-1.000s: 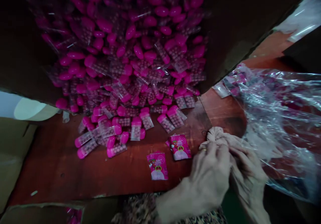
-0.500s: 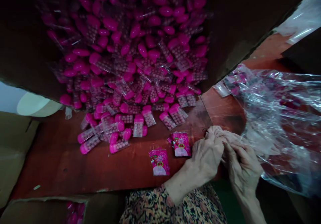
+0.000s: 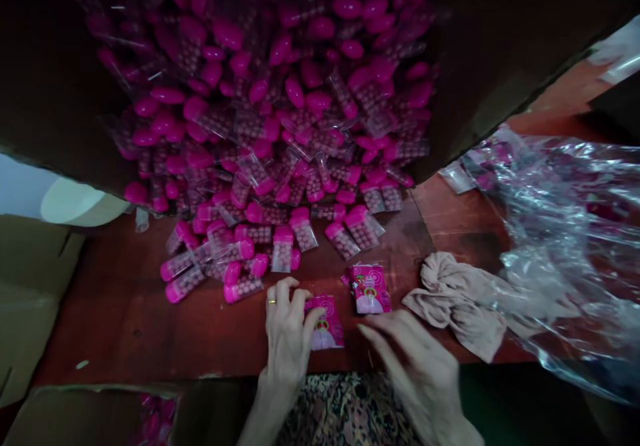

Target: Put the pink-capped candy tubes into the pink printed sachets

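Note:
My left hand (image 3: 286, 336), with a ring on one finger, is at the left edge of a small pink printed packet or card (image 3: 329, 333). Its fingers are curved and its thumb, set apart from them, lies over the printed side. Slightly blurred, my right hand (image 3: 420, 369) hovers palm down by the table edge, thumb and fingers apart, nothing visible in it. Just beyond its fingertips lies a small stack of pink printed cards (image 3: 371, 291). To the right, a crumpled beige cloth (image 3: 453, 296) rests on the red table (image 3: 120, 333).
A large dark carton (image 3: 480, 39) opens towards me, heaped with pink-capped clear tubes of small balls (image 3: 300, 113); several (image 3: 243, 286) spill onto the table. Clear plastic wrapping (image 3: 565, 246) covers the right side. A cardboard box (image 3: 90, 419) with pink pieces stands lower left.
Both hands have left the beige cloth, which now lies spread on the table. They have moved left, the left hand to the nearer pink packet, the right hand beside the card stack.

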`<state>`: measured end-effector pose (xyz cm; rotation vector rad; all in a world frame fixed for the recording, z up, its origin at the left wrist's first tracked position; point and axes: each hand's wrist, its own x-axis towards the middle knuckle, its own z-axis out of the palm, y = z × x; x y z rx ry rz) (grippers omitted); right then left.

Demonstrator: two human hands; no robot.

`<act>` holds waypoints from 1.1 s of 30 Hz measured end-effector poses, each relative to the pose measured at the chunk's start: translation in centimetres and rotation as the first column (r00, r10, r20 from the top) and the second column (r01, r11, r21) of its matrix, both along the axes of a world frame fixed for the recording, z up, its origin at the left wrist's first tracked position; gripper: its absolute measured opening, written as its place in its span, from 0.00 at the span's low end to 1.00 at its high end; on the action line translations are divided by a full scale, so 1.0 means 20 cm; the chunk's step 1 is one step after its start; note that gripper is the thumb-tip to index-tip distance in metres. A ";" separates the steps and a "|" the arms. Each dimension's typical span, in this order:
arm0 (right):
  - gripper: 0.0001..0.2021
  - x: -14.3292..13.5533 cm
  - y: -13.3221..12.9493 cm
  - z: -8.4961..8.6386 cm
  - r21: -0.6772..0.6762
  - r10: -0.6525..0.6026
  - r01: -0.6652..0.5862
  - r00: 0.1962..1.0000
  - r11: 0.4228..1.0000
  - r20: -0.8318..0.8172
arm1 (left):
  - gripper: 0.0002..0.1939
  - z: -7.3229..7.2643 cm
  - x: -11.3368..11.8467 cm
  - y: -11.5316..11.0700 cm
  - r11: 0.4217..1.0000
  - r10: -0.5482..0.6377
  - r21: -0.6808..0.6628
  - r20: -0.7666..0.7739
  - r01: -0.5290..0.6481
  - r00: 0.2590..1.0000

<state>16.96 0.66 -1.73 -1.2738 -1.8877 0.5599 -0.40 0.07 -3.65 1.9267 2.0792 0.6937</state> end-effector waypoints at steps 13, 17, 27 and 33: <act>0.14 -0.13 -0.02 -0.09 -0.185 0.162 -0.155 0.986 0.970 0.023 | 0.06 -0.03 -0.06 0.06 0.998 0.006 0.058 0.392 -0.031 0.920; 0.10 -0.14 -0.01 -0.08 -0.156 0.134 -0.139 0.990 0.978 -0.042 | 0.06 -0.04 -0.08 0.03 0.993 0.010 0.104 0.404 -0.057 0.915; 0.14 -0.21 0.00 -0.04 -0.241 0.083 -0.115 0.987 0.964 -0.139 | 0.12 0.02 -0.08 -0.03 0.980 0.111 0.076 0.561 -0.185 0.820; 0.07 -0.27 0.01 -0.03 -0.528 0.041 -0.235 0.935 0.816 -0.353 | 0.11 0.07 -0.05 -0.05 0.942 0.263 -0.070 0.760 -0.327 0.594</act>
